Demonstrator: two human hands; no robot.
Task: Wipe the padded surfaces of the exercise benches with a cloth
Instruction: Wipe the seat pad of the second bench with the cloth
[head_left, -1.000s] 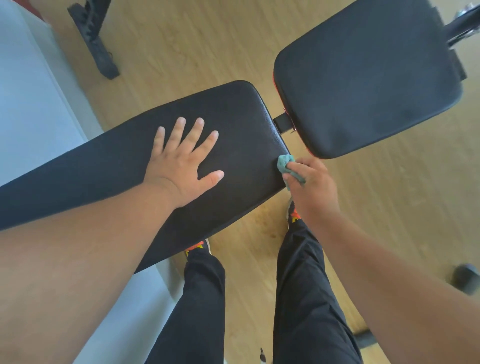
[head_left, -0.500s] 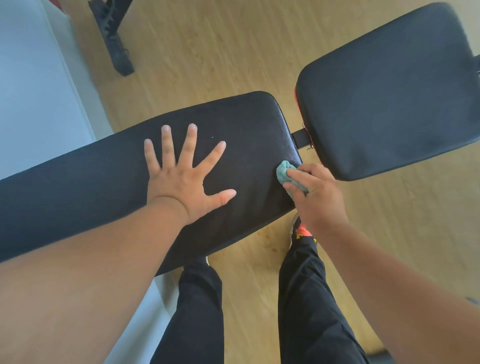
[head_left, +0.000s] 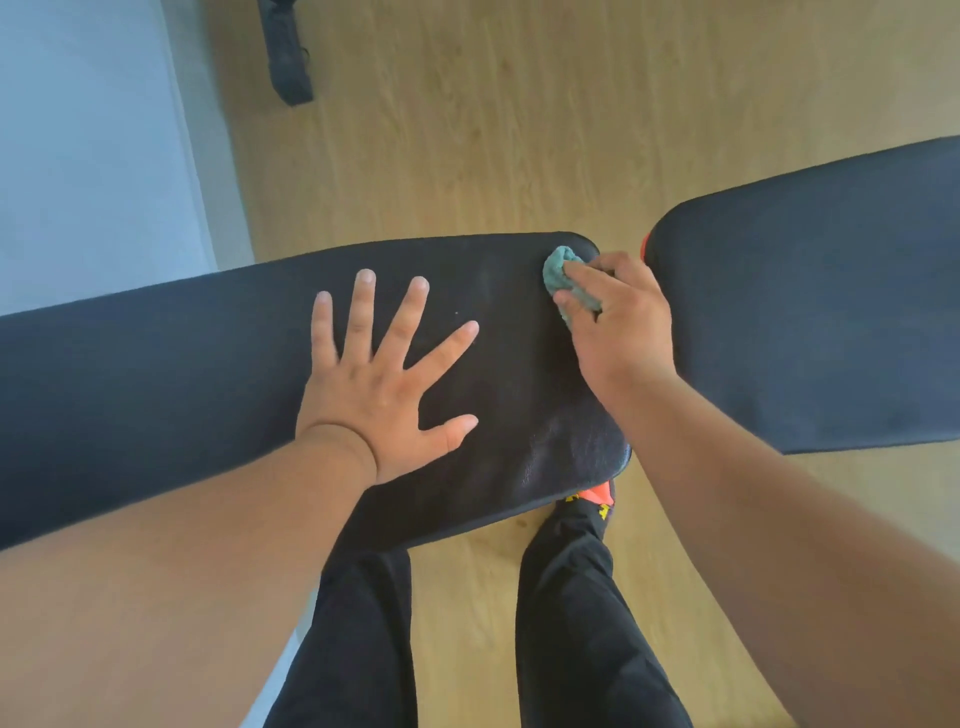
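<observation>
The left hand (head_left: 384, 395) lies flat with fingers spread on the long bench pad (head_left: 156, 374), seemingly bracing it, while the right hand (head_left: 618, 322) pinches a bunched teal cloth (head_left: 563, 273) against the pad's far end corner to wipe it

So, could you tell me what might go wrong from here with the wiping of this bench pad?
1. The teal cloth is bunched small under the right hand at the long pad's far corner, so it could slide off the edge.
2. The left hand lies flat with spread fingers on the pad; that patch may go unwiped.
3. The second pad could be skipped.
</observation>
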